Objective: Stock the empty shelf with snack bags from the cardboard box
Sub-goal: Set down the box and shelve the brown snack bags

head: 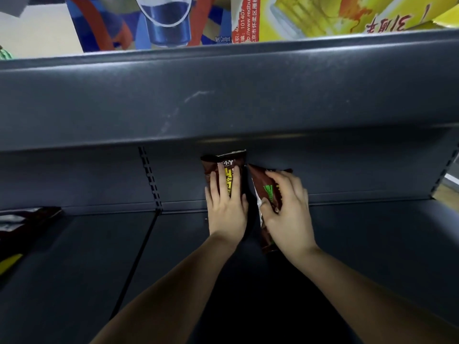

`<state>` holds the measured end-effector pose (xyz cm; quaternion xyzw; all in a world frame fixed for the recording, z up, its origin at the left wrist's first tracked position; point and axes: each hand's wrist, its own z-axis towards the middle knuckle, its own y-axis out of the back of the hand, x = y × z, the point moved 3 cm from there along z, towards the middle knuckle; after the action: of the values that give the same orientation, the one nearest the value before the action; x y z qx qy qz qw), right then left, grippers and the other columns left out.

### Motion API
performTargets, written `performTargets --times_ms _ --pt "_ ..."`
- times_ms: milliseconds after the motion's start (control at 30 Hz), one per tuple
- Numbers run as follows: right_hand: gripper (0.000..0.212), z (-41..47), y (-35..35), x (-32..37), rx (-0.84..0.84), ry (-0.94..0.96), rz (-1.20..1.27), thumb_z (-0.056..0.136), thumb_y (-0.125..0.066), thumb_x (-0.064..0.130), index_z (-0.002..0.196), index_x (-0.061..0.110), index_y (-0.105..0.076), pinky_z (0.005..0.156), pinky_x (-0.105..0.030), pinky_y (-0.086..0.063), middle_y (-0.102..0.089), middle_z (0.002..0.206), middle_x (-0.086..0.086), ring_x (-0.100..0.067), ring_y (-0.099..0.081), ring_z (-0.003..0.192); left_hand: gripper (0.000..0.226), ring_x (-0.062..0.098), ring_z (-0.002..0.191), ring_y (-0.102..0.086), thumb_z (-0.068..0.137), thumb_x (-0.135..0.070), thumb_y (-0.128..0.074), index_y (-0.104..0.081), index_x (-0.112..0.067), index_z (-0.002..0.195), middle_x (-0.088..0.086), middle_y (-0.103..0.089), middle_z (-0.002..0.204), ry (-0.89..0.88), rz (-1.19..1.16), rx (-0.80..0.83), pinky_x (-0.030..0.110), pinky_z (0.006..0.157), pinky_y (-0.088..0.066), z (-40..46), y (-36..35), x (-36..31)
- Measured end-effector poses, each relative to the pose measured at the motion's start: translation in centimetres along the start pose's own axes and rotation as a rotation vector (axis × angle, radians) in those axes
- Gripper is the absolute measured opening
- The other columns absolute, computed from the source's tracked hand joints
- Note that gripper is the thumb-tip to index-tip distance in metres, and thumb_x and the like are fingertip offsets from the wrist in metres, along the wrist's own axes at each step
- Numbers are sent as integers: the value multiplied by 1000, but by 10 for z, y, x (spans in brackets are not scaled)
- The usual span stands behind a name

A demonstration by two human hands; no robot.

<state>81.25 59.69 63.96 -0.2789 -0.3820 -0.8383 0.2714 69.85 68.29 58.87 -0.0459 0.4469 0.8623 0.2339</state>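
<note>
A dark grey metal shelving unit [223, 100] fills the view, its back panel carrying a slotted upright strip [150, 180]. Above it stand blue and yellow printed cartons [298, 18]. Light is dim.

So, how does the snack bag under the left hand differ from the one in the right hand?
The left snack bag stands upright against the shelf back panel; the right snack bag is tilted, with its top leaning left. The left hand presses flat fingers on the left bag; the right hand grips the right bag with curled fingers. The left bag shows yellow print, the right bag green. Both are dark brown.
</note>
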Motion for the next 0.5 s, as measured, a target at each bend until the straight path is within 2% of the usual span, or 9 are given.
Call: performTargets --times_ms 67,167,267,367,400,500 --pt "55 -1 -3 0 0 -2 -5 84 -60 13 134 31 -46 90 -21 -31 -37 138 13 -12 -34 123 61 29 144 2 96 -30 -29 1 -27 150 8 5 158 -24 -94 25 46 117 -4 -1 4 -1" --pt "56 -3 -10 0 -9 -10 8 83 -60 12 133 31 -46 94 -18 -27 -37 138 13 -11 -34 123 56 21 143 1 97 -16 -36 -17 -21 150 5 -2 156 -47 -360 -6 37 118 -9 -4 17 3" --pt "57 -3 -18 6 -29 -7 42 81 -60 9 132 31 -47 97 -15 -23 -37 138 13 -12 -34 123 61 15 137 -15 89 4 -46 -30 -13 145 8 -19 146 23 -544 -88 27 115 -17 -6 30 12" --pt "57 -2 -28 18 -38 32 57 80 -60 11 132 30 -47 97 -22 -30 -37 138 13 -15 -35 122 50 13 117 -35 86 7 -51 -39 -5 133 4 -30 127 221 -673 -113 14 101 -26 -3 38 24" --pt "56 -2 -32 24 -34 54 46 81 -60 13 132 30 -47 95 -25 -34 -37 139 13 -15 -36 121 42 12 109 -40 87 4 -52 -43 -4 127 3 -35 121 302 -698 -102 13 95 -30 0 38 30" --pt "55 -4 -50 34 -16 89 -40 84 -58 19 135 33 -43 89 -31 -43 -34 142 13 -16 -34 121 25 16 100 -57 94 -8 -48 -52 -6 119 5 -58 110 438 -802 -7 24 86 -43 4 38 43"
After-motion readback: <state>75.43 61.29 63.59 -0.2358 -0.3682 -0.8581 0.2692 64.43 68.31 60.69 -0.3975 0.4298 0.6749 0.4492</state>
